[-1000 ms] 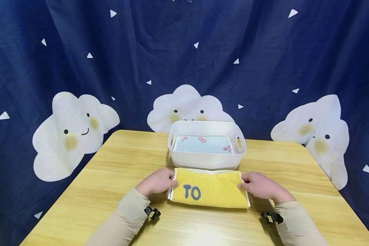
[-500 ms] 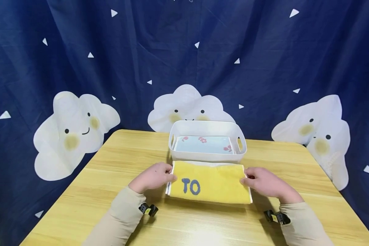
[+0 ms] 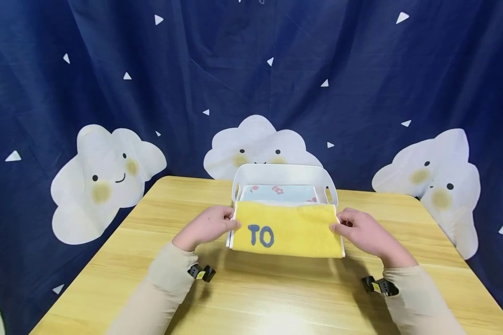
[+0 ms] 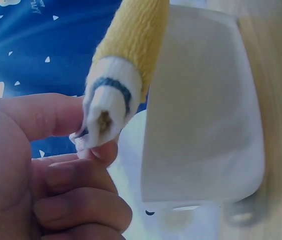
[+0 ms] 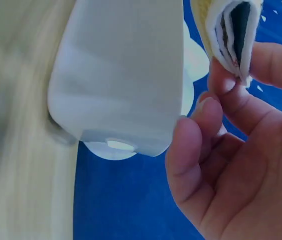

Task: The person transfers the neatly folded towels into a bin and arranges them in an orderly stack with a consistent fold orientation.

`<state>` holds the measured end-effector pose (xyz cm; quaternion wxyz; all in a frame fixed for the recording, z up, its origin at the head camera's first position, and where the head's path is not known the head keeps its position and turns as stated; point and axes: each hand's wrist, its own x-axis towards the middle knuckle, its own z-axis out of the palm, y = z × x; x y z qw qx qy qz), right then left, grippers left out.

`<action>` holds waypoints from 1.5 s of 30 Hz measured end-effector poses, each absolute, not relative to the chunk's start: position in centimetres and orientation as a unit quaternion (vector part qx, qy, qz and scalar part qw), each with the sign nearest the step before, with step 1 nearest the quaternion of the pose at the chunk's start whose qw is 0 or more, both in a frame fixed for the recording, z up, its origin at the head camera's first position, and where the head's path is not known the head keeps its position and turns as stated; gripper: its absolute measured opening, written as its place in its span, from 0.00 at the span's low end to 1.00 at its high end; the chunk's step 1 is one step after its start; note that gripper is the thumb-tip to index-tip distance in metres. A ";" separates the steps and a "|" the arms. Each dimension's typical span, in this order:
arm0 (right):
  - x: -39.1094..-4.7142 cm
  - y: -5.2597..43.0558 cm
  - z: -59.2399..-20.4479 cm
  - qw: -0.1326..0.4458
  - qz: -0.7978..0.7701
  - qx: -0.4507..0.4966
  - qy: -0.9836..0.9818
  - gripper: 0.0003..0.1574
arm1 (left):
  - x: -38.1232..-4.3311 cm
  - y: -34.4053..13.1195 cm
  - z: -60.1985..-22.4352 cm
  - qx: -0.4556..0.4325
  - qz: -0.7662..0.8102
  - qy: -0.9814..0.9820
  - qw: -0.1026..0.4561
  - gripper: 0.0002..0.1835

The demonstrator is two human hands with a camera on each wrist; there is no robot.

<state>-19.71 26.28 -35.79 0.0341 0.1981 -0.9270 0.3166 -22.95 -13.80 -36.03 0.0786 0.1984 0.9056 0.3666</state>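
Note:
Both hands hold a folded yellow towel point(image 3: 297, 230) with white edges and the blue letters "TO", raised off the table in front of a white basket point(image 3: 285, 172). At its left end my left hand point(image 3: 209, 225) pinches the towel between thumb and fingers; the left wrist view shows the folded end point(image 4: 113, 90) in that pinch. My right hand point(image 3: 364, 232) pinches the opposite end, whose layered folds point(image 5: 233, 37) appear in the right wrist view. The towel hides the basket's front wall in the head view. Inside the basket lies a light blue item point(image 3: 293, 193) with pink flowers.
The wooden table point(image 3: 130, 260) spreads around the basket. Behind its back edge hangs a dark blue curtain point(image 3: 234, 70) with white clouds and triangles. The basket has handle openings at its two sides.
Both hands have lifted the towel from just before the basket, upward and toward it. It now covers the basket's front wall in the head view. The basket has stayed in place.

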 end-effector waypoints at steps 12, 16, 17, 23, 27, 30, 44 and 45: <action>-24.8 26.2 -33.5 0.019 0.322 0.151 -0.935 0.17 | -28.4 -13.2 -34.0 0.168 0.371 0.912 0.055 0.14; -26.8 26.2 -33.3 -0.002 0.333 0.129 -0.934 0.17 | -30.0 -12.8 -33.8 0.153 0.371 0.914 0.055 0.14; -27.2 26.2 -33.2 -0.008 0.336 0.124 -0.934 0.17 | -30.4 -12.7 -33.8 0.150 0.372 0.914 0.056 0.15; -29.3 26.4 -32.7 -0.034 0.343 0.087 -0.935 0.18 | -32.5 -11.9 -33.4 0.130 0.387 0.911 0.065 0.18; -30.5 26.2 -32.6 -0.061 0.350 0.070 -0.932 0.18 | -33.8 -11.7 -33.3 0.108 0.392 0.911 0.074 0.19; -31.3 26.0 -32.7 -0.074 0.358 0.060 -0.929 0.19 | -34.5 -11.7 -33.4 0.093 0.394 0.911 0.081 0.18; -32.3 25.3 -33.8 -0.043 0.339 0.043 -0.939 0.20 | -35.2 -10.7 -34.3 0.065 0.385 0.918 0.070 0.17; -32.3 25.2 -33.8 -0.034 0.328 0.046 -0.943 0.20 | -35.3 -10.7 -34.3 0.064 0.381 0.920 0.070 0.16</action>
